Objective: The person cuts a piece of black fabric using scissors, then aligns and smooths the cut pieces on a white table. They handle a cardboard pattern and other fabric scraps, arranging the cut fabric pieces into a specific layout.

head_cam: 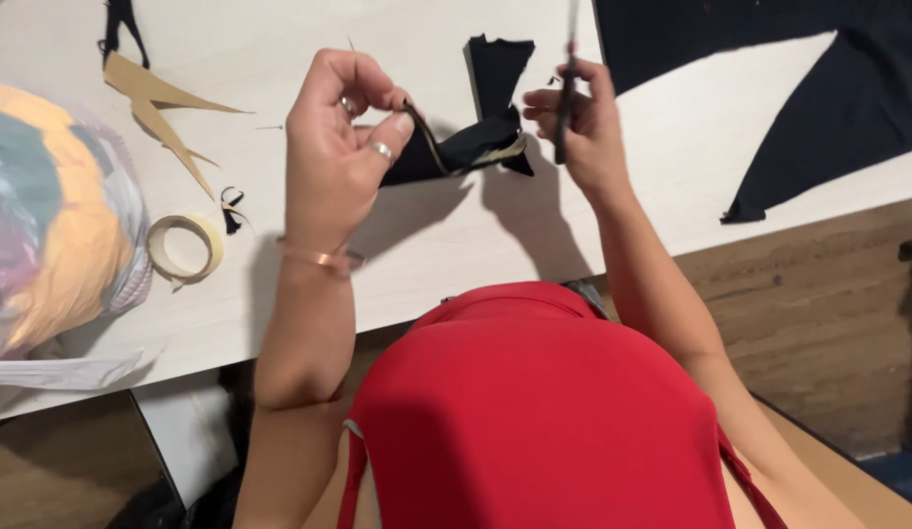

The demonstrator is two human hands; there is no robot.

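A sewing workspace: cut black fabric (848, 88) lies on the pale surface (426, 245), with paper pattern scraps (157, 103) near a tape roll (184, 247).

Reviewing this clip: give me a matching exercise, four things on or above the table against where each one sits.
Things:
1. tape roll
2. small black fabric piece
3. large black cloth
4. tan paper cutout

Places:
A. top right of the table
B. pinched in the left hand
C. far left, beyond the tape
D. near the table's front edge, left of the left wrist

Pairs: 1-D, 2-B, 3-A, 4-C
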